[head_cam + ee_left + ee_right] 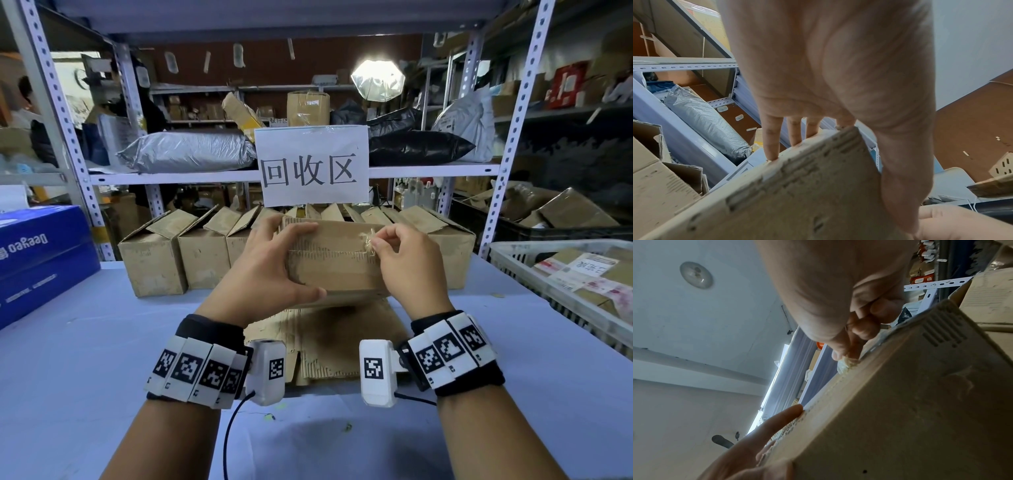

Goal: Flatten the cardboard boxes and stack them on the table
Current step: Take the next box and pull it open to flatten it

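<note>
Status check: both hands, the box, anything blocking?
Left hand grips the held box. Right hand pinches a clear tape scrap at its top seam. Flattened cardboard lies on the table below. Nothing in the way.

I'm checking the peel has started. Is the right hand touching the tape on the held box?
Touching. In the head view the right hand pinches the crumpled clear tape on the cardboard box; the right wrist view shows the same pinch.

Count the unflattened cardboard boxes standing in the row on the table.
4 visible: the first box, second box and third box from the left, and the right-end box. The held box covers the middle, where more probably stand.
</note>
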{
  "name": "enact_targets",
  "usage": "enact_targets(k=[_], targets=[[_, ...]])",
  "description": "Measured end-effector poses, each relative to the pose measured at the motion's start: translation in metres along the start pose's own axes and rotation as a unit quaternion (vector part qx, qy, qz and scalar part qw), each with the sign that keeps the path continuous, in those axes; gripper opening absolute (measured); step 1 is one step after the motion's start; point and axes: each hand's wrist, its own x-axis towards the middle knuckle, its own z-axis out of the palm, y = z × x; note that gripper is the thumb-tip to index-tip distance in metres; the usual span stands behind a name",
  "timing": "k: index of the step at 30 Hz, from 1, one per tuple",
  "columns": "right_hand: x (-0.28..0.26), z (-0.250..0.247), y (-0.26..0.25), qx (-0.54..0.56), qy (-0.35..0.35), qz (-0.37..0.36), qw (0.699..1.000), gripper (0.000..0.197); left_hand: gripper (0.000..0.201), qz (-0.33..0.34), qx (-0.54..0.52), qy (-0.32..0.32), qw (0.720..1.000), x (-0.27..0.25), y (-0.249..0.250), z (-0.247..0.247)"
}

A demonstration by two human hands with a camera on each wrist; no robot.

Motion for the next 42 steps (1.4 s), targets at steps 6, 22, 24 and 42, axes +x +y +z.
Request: enact_targets(k=[6, 22, 24, 42], targets=[[0.003, -0.003, 0.0, -0.022, -0.028, 0.048, 0.998, 0.042, 0.098, -0.007, 0.001, -0.008, 1.0, 0.0, 0.002, 0.001], [0.006, -0.006, 0.008, -0.046, -0.046, 0.016, 0.998, 0.023, 0.096, -0.013, -0.007, -0.025, 1.0, -0.002, -0.001, -0.004], [0.006, -0.004, 0.006, -0.063, -0.045, 0.034, 0.996, 0.026, 0.096, -0.011, -0.008, -0.028, 1.0, -0.001, -0.001, -0.004], [0.003, -0.01, -0.004, -0.115, 0.04, 0.038, 0.992, 0.018, 0.096, -0.012, 0.009, -0.041, 0.999, 0.003, 0.007, -0.001]])
